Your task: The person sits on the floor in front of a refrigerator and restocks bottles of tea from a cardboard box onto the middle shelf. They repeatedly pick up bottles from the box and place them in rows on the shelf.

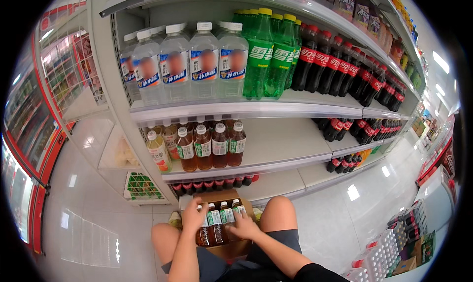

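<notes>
An open cardboard box (226, 251) stands between my knees, with several bottles of brown tea (218, 228) lying tilted in it, white caps towards the shelf. My left hand (194, 216) is at the box's left side, over the leftmost bottle's upper part. My right hand (244, 226) rests against the rightmost bottles, fingers spread at their labels. Whether either hand grips a bottle cannot be told. In front of the box, the same kind of tea bottles (203, 151) stand in rows on the middle shelf (281, 143), beside a paler fruit tea bottle (159, 152).
Large clear bottles (203, 71), green soda bottles (261, 56) and cola bottles (332, 67) fill the upper shelf. Small cola bottles (209, 186) stand low behind the box. A wire rack (74, 71) is at left; wrapped bottle packs (380, 248) are on the right.
</notes>
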`<state>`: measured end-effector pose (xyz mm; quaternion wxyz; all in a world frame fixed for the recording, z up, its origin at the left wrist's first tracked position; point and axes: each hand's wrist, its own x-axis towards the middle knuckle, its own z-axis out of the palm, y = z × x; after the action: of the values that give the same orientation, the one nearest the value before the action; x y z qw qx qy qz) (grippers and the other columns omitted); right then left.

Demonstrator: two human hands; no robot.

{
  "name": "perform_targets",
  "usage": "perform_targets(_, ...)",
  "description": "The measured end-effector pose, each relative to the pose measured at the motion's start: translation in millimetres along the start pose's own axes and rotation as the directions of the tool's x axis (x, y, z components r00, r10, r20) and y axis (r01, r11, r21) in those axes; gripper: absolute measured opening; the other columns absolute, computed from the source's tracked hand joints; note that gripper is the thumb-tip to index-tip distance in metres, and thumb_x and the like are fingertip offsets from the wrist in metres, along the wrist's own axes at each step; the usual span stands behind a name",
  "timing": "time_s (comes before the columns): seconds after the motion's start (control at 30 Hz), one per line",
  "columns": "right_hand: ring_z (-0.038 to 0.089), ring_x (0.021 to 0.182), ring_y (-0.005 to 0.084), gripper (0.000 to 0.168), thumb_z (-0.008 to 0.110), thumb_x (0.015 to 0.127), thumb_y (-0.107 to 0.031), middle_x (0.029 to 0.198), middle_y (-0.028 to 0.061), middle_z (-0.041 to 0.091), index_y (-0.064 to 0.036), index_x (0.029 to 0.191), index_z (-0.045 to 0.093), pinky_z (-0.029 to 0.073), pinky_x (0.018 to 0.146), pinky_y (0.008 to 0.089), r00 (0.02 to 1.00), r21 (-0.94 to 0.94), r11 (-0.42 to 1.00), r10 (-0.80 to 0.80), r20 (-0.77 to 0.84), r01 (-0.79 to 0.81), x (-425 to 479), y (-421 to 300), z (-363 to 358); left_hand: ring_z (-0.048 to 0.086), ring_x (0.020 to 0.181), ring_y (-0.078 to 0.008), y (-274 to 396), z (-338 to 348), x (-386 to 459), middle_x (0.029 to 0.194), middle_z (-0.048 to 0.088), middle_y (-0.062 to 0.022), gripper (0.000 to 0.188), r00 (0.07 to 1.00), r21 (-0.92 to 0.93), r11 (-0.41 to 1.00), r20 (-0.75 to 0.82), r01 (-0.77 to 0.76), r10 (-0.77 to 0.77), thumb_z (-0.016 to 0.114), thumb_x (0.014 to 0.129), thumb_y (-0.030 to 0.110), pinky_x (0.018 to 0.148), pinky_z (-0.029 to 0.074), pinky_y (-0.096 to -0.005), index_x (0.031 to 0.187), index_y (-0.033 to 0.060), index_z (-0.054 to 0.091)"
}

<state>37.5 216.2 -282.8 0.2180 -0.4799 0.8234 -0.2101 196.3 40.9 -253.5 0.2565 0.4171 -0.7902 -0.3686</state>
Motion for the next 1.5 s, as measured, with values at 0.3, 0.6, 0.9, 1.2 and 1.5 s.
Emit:
perform_targets(0.3,0.037,0.131,0.0476,0.088,0.072,0.078,-0.051,0.143,0.0247,0.040,-0.013,0.148,0.035,0.038,0.103,0.0625,0.977,-0.219,0.957,0.162,-0.135,-0.189,13,-12,34,0.030,0.140,-0.0419,-32,38,-11,0.154,0.033,-0.0128,0.067,0.849,0.534,0.839,0.393,0.103,-0.354,0.064,0.086,0.046,0.104,0.039,-0.0622,0.143,0.0163,0.047)
perform_targets(0.6,0.044,0.127,0.0525,0.088,0.066,0.085,-0.042,0.138,0.0321,0.046,-0.006,0.152,0.023,0.039,0.107,0.0536,0.926,0.094,0.928,0.368,-0.084,-0.361,32,35,52,0.022,0.143,-0.0422,-17,43,-17,0.156,0.029,-0.0163,0.071,0.884,0.519,0.845,0.325,0.131,-0.337,0.068,0.084,0.045,0.105,0.037,-0.0615,0.145,0.0151,0.045)
perform_targets(0.9,0.044,0.128,0.0519,0.114,0.077,0.076,-0.031,0.144,0.0286,0.041,-0.010,0.157,-0.001,0.040,0.107,0.0536,0.947,-0.021,0.950,0.312,0.080,-0.312,22,15,31,0.022,0.141,-0.0463,-56,45,-9,0.157,0.027,-0.0204,0.077,0.881,0.511,0.859,0.406,0.001,-0.242,0.067,0.083,0.050,0.113,0.032,-0.0494,0.147,0.0145,0.044)
perform_targets(1.2,0.049,0.122,0.0513,0.116,0.077,0.075,-0.035,0.140,0.0306,0.042,-0.010,0.157,-0.001,0.045,0.102,0.0530,0.933,-0.075,0.936,0.351,0.081,-0.345,14,9,19,0.024,0.141,-0.0457,-42,43,-13,0.157,0.028,-0.0193,0.074,0.883,0.512,0.859,0.392,0.026,-0.260,0.066,0.083,0.049,0.113,0.033,-0.0495,0.145,0.0127,0.046)
perform_targets(1.5,0.051,0.119,0.0482,0.109,0.076,0.079,-0.037,0.133,0.0305,0.046,-0.010,0.157,0.004,0.049,0.094,0.0536,0.954,-0.106,0.949,0.300,0.023,-0.296,5,14,25,0.023,0.141,-0.0476,-36,42,-14,0.156,0.029,-0.0208,0.073,0.884,0.483,0.875,0.388,0.045,-0.260,0.066,0.083,0.049,0.113,0.032,-0.0510,0.143,0.0113,0.047)
